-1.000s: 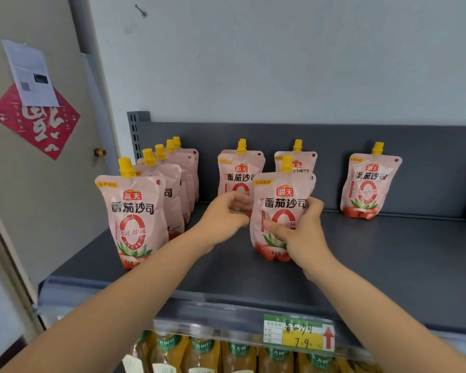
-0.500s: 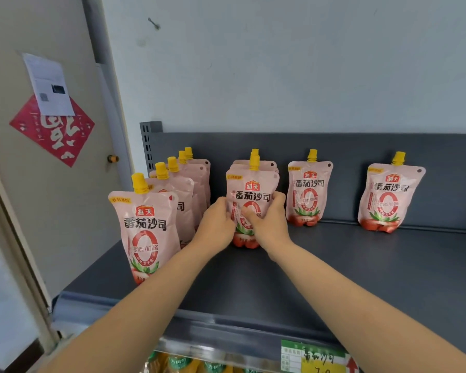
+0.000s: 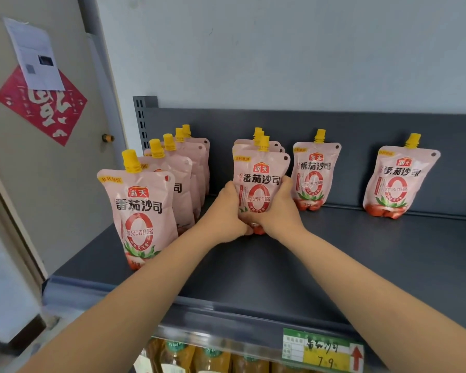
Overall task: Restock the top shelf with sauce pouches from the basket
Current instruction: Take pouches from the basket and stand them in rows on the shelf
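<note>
A pink sauce pouch (image 3: 261, 181) with a yellow cap stands upright on the dark grey top shelf (image 3: 280, 267), at the front of a short row of like pouches. My left hand (image 3: 226, 211) grips its lower left side and my right hand (image 3: 277, 208) grips its lower right side. A longer row of pouches (image 3: 156, 195) runs front to back at the shelf's left end. Two single pouches (image 3: 314, 175) (image 3: 398, 179) stand against the back panel to the right. The basket is out of view.
A door with a red paper decoration (image 3: 42, 103) and a white notice (image 3: 34, 55) is on the left. A price label (image 3: 322, 351) hangs on the shelf's front edge, with bottles (image 3: 199, 358) on the shelf below. The shelf's right half is bare metal.
Both hands slid the held pouch left and back, from in front of the second single pouch to the front of the middle row. The view has tilted up a little.
</note>
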A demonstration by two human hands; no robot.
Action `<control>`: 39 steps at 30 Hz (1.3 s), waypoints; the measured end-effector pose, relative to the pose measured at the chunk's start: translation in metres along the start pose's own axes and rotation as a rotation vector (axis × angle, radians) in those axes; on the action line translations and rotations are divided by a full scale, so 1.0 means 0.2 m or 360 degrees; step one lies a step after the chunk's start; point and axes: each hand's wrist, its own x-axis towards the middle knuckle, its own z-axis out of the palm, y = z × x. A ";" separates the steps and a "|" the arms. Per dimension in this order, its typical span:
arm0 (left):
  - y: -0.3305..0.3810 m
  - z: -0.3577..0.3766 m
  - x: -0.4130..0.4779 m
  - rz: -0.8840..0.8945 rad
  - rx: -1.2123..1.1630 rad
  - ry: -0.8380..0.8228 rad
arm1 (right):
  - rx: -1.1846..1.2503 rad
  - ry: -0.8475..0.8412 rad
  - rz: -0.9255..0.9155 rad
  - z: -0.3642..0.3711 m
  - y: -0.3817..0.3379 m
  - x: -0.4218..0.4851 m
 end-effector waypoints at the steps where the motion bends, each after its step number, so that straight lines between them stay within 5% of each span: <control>1: 0.00 0.01 0.00 -0.0009 0.0006 0.0001 | -0.0017 -0.0005 0.0000 0.00 0.00 0.00; 19: -0.04 0.04 -0.01 0.0042 0.0037 0.0106 | -0.0113 -0.0269 0.0040 -0.04 0.02 -0.03; 25: 0.00 -0.02 -0.08 -0.0048 0.0198 0.0089 | -0.0474 -0.0339 0.0171 -0.15 -0.02 -0.11; 32: 0.15 -0.02 -0.29 0.0138 0.0874 0.0421 | -0.1141 -0.0134 0.0132 -0.40 -0.06 -0.32; 39: 0.39 0.12 -0.52 0.0585 0.0955 0.0254 | -0.1460 0.0346 0.0288 -0.75 -0.14 -0.78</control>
